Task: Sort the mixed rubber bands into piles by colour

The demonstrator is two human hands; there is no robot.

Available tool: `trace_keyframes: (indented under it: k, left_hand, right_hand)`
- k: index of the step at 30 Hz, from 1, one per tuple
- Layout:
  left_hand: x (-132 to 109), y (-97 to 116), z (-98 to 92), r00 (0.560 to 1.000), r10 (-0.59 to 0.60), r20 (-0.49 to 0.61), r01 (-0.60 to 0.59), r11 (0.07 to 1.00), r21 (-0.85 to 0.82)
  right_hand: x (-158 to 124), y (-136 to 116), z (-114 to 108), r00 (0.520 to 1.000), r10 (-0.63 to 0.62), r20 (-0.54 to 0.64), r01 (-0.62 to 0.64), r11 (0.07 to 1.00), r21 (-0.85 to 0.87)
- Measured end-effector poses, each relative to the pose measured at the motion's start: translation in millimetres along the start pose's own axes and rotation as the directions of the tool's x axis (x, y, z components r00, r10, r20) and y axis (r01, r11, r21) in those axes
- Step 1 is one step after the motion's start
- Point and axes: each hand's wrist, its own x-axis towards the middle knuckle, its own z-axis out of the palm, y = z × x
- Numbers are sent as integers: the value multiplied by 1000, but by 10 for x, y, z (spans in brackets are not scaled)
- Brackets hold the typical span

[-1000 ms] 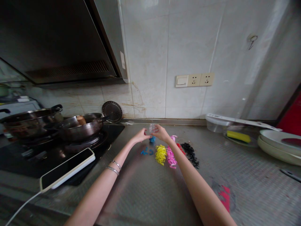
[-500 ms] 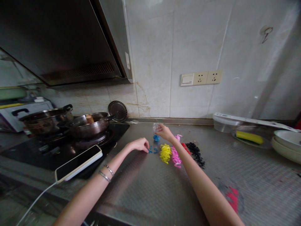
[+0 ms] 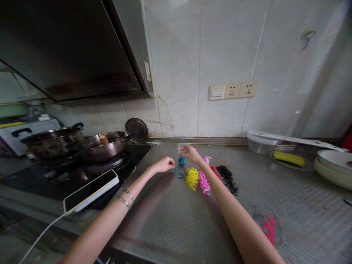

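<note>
My right hand (image 3: 190, 153) grips a small clear jar (image 3: 180, 147) by its upper part; blue pieces (image 3: 182, 160) show at its bottom. Just left of it, my left hand (image 3: 166, 164) has its fingertips pinched at a small blue, band-like piece (image 3: 176, 169). Another curved blue piece (image 3: 180, 176) lies on the metal counter below. Beside these, a heap of yellow bands (image 3: 192, 178) and one of pink bands (image 3: 204, 181) lie in rows. Red bands (image 3: 216, 171) are partly hidden by my right forearm, and black bands (image 3: 227, 179) lie to its right.
At left, a phone (image 3: 90, 190) with a cable rests across the hob's edge, before two steel pans (image 3: 106, 148). A round metal lid (image 3: 136, 130) leans on the wall. Stacked bowls (image 3: 334, 168), a yellow sponge-like block (image 3: 289, 158) and a clear plastic tub (image 3: 258, 143) stand at right.
My left hand has risen slightly from the counter, with a blue piece at its fingertips. My right hand stays on the jar. The view has shifted a little.
</note>
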Motion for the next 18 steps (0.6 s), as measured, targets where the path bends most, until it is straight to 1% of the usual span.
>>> trace_keyframes:
  k: [4,7,10,13,18]
  left_hand:
    - [35,-8,83,999,-34,8,33,998,48]
    - [25,-23,115,998,-54,27,53,998,36]
    - [10,-31,93,996,-58,63,58,998,5]
    - [4,-19,56,992,-64,106,63,998,13]
    - [2,34,38,994,-55,92,46,995,92]
  right_hand:
    - [20,54,32,1000,-11,-11,12,999,31]
    - [28,76,39,1000,-13,-13,14,999,49]
    - [30,77,34,1000,-16,-12,16,999,52]
    - [26,67,25,1000,-15,-9,16,998,57]
    - [15,47,14,1000,-13,-16,14,998,55]
